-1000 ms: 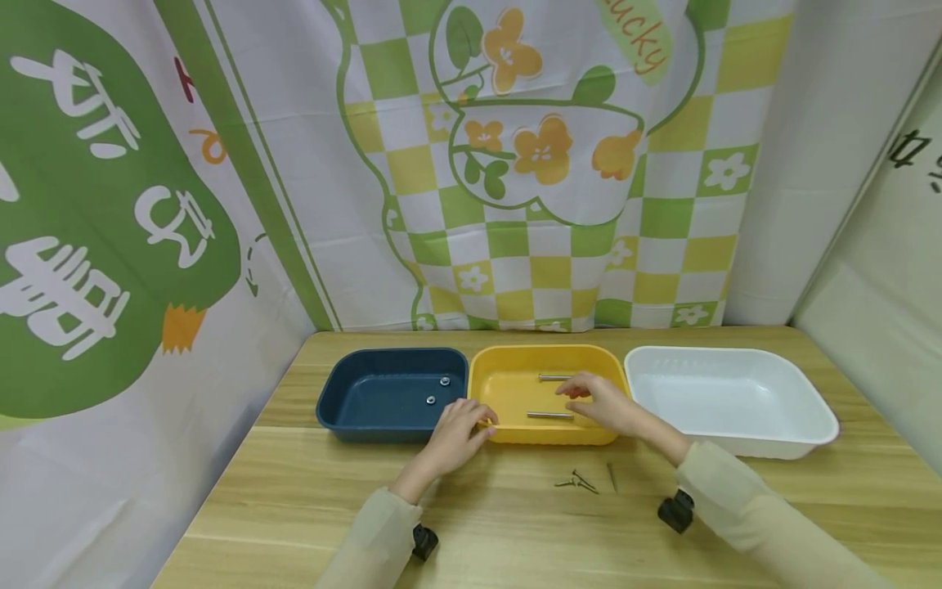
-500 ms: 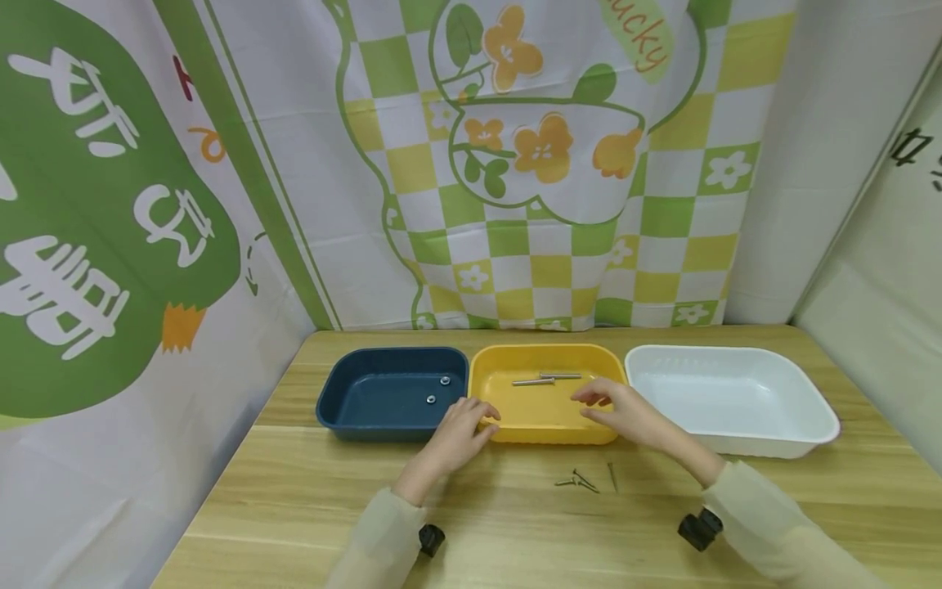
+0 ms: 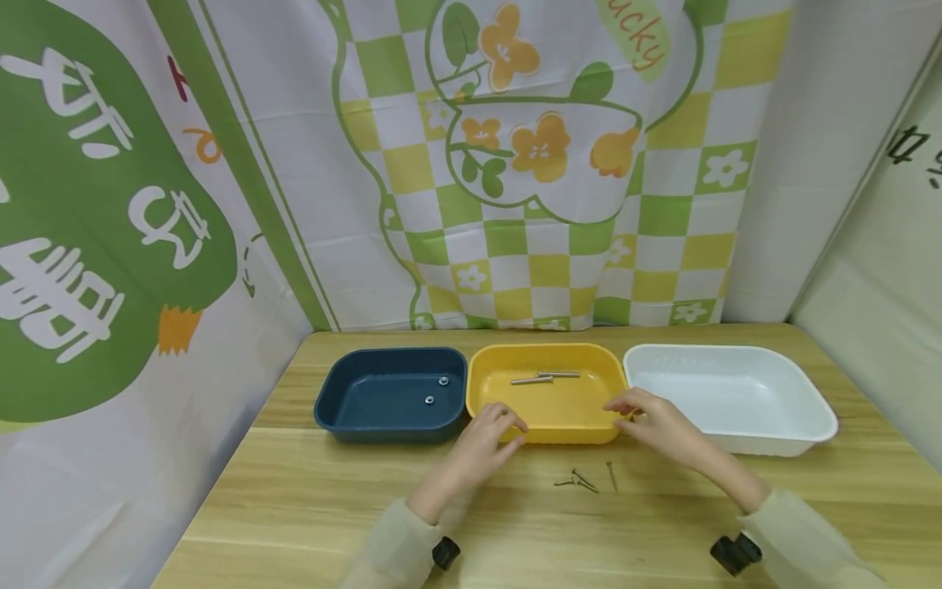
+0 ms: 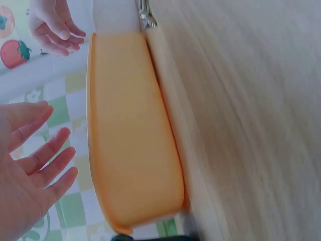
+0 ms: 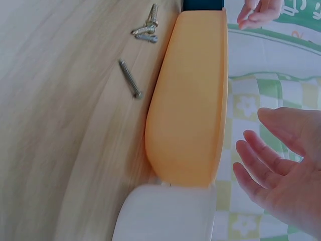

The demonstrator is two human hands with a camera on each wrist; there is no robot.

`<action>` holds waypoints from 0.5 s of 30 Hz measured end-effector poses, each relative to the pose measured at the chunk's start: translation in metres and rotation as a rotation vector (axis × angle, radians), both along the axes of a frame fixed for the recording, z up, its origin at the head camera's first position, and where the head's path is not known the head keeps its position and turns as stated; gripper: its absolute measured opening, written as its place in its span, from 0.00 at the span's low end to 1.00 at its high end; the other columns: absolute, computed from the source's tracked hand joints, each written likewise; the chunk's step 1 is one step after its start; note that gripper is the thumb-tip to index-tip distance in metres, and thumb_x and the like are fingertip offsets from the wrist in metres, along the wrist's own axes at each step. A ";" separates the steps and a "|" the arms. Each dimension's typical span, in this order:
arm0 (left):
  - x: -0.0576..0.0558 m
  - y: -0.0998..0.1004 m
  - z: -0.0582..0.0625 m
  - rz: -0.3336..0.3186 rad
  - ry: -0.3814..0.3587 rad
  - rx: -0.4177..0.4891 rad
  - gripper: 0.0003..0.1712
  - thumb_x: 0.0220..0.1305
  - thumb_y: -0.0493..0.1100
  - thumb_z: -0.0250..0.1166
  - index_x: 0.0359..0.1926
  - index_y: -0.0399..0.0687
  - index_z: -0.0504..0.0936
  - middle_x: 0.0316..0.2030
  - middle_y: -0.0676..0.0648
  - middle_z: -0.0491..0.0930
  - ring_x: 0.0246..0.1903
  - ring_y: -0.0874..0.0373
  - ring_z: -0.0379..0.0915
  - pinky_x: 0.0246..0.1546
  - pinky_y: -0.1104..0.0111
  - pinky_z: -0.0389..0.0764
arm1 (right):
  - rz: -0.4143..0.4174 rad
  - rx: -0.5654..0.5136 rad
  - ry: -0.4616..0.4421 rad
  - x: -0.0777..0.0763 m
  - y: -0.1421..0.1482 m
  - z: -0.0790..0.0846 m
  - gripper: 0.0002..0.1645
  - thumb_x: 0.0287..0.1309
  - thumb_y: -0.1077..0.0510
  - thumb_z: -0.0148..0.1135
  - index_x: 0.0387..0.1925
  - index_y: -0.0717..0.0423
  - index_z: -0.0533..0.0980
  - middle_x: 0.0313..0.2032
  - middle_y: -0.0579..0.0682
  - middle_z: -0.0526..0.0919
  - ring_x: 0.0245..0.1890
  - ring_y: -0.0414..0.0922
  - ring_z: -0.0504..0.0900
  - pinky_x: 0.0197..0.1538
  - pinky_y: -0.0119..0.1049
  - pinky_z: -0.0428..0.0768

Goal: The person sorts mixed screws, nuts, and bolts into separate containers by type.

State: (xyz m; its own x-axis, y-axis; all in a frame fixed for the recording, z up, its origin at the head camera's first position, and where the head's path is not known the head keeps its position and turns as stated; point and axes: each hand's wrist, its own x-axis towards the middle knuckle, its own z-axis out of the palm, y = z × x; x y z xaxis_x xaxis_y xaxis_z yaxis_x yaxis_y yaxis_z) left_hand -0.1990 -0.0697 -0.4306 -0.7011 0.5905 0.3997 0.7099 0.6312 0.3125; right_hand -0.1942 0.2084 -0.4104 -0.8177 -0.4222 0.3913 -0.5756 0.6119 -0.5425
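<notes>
- Printed cloth hangings (image 3: 508, 278) in green, yellow and white walled in the space behind, apparently hung as a plain screen round the work.
- Below them stood a pale wood-grain table (image 3: 280, 507), its flat top giving three trays a level footing.
- At the right was the large glossy white rectangular tray (image 3: 765, 447), with nothing seen inside it.
- Beside it, in the middle, sat the yellow rounded rectangular tray (image 3: 559, 436), within easy reach of both hands.
- Left of that, close against it, was the navy-blue rounded rectangular tray (image 3: 390, 436); the close row probably kept every reach short.
- The bare left hand (image 3: 482, 442) hung by the yellow tray's front-left rim, the bare right hand (image 3: 662, 427) by its front-right corner. Both had loosely parted fingers and held nothing; whether either brushed the rim I could not tell.
- Two long silver metal bolts (image 3: 531, 380) lay flat near the yellow tray's back, its walls likely stopping any roll.
- Four slim brassy metal screws (image 3: 612, 476) lay loose on the wood in front, three bunched, one apart.
- Two small silver metal nuts (image 3: 444, 381) rested apart in the navy tray's right half, presumably kept from straying by its sides.
</notes>
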 end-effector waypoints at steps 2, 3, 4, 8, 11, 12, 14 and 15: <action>0.003 0.004 0.000 -0.024 -0.003 -0.006 0.06 0.58 0.43 0.60 0.37 0.49 0.77 0.37 0.52 0.72 0.41 0.59 0.66 0.44 0.70 0.68 | -0.011 -0.001 0.032 0.003 0.005 -0.001 0.12 0.44 0.71 0.61 0.35 0.63 0.76 0.32 0.50 0.78 0.32 0.46 0.76 0.36 0.40 0.76; 0.004 0.006 0.001 -0.034 -0.001 -0.010 0.06 0.58 0.43 0.60 0.37 0.49 0.77 0.37 0.52 0.72 0.41 0.59 0.67 0.44 0.70 0.69 | -0.018 -0.001 0.046 0.004 0.007 -0.002 0.12 0.44 0.72 0.62 0.35 0.63 0.77 0.32 0.50 0.78 0.32 0.45 0.76 0.36 0.40 0.76; 0.005 0.007 0.001 -0.042 -0.002 -0.017 0.06 0.58 0.43 0.60 0.37 0.49 0.77 0.36 0.52 0.72 0.41 0.59 0.67 0.43 0.71 0.69 | -0.023 0.001 0.054 0.005 0.009 -0.002 0.12 0.44 0.72 0.62 0.35 0.63 0.77 0.32 0.49 0.78 0.32 0.45 0.76 0.37 0.40 0.76; 0.009 0.014 0.002 -0.073 0.003 -0.038 0.06 0.57 0.43 0.60 0.37 0.50 0.77 0.36 0.53 0.71 0.40 0.60 0.67 0.43 0.72 0.69 | -0.064 0.018 0.058 0.010 0.016 -0.002 0.11 0.46 0.71 0.61 0.36 0.62 0.77 0.33 0.49 0.78 0.33 0.46 0.76 0.39 0.41 0.75; 0.011 0.019 0.001 -0.099 0.026 -0.060 0.06 0.57 0.43 0.60 0.37 0.50 0.77 0.36 0.53 0.72 0.40 0.61 0.67 0.43 0.74 0.68 | -0.100 0.032 0.058 0.013 0.022 0.000 0.11 0.46 0.70 0.61 0.36 0.61 0.77 0.34 0.48 0.78 0.33 0.46 0.76 0.39 0.42 0.75; 0.012 0.021 0.001 -0.107 0.034 -0.069 0.06 0.57 0.43 0.60 0.37 0.50 0.77 0.36 0.53 0.72 0.40 0.61 0.67 0.43 0.75 0.68 | -0.108 0.035 0.066 0.014 0.024 0.000 0.11 0.46 0.70 0.62 0.35 0.60 0.77 0.34 0.48 0.78 0.33 0.46 0.76 0.38 0.43 0.75; 0.013 0.024 -0.001 -0.120 0.035 -0.083 0.07 0.57 0.43 0.60 0.38 0.50 0.77 0.35 0.54 0.72 0.39 0.62 0.67 0.43 0.76 0.68 | -0.122 0.044 0.094 0.014 0.028 0.000 0.12 0.44 0.70 0.63 0.35 0.60 0.77 0.34 0.48 0.78 0.33 0.45 0.76 0.37 0.42 0.76; 0.013 0.026 -0.002 -0.125 0.036 -0.093 0.07 0.57 0.44 0.60 0.38 0.50 0.77 0.35 0.54 0.72 0.39 0.62 0.67 0.43 0.76 0.68 | -0.125 0.047 0.111 0.015 0.030 0.000 0.13 0.42 0.71 0.64 0.34 0.59 0.77 0.33 0.48 0.78 0.32 0.45 0.76 0.37 0.42 0.76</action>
State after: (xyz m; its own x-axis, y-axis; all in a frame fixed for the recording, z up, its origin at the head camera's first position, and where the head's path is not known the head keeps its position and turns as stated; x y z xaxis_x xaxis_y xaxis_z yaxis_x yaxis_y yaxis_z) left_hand -0.1859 -0.0438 -0.4327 -0.6063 0.7078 0.3625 0.7941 0.5627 0.2297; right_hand -0.1793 0.2388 -0.4101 -0.8181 -0.3399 0.4639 -0.5478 0.7059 -0.4490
